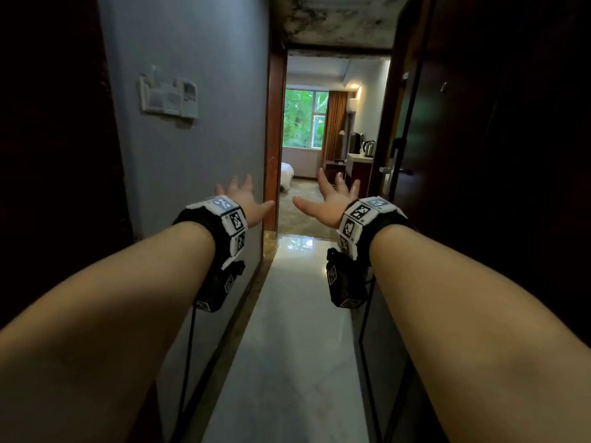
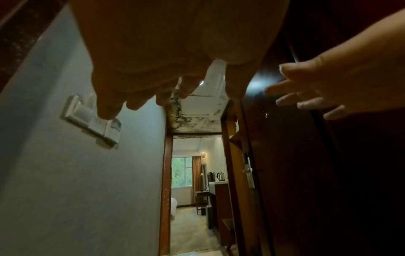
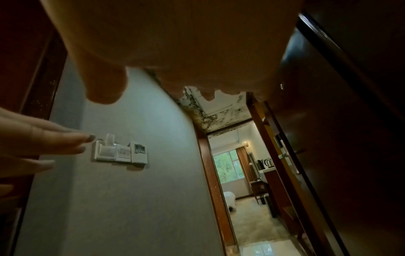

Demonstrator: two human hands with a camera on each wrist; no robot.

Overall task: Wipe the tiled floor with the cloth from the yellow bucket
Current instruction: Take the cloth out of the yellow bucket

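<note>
Both my arms reach straight ahead at chest height in a narrow hallway. My left hand [image 1: 243,199] has its fingers spread and holds nothing. Beside it, my right hand [image 1: 329,198] is spread the same way and is empty too. Glossy white tiled floor [image 1: 294,330] runs below and between my forearms toward a doorway. In the left wrist view my left hand's fingers [image 2: 140,98] hang straight, and my right hand [image 2: 311,93] shows at the right. No yellow bucket and no cloth appear in any view.
A grey wall [image 1: 192,148] with a switch panel [image 1: 168,95] stands close on the left. A dark wooden door [image 1: 479,139] lines the right. Ahead, a wooden door frame [image 1: 274,139] opens onto a carpeted bedroom with a window [image 1: 303,123], a bed and a kettle [image 1: 369,148].
</note>
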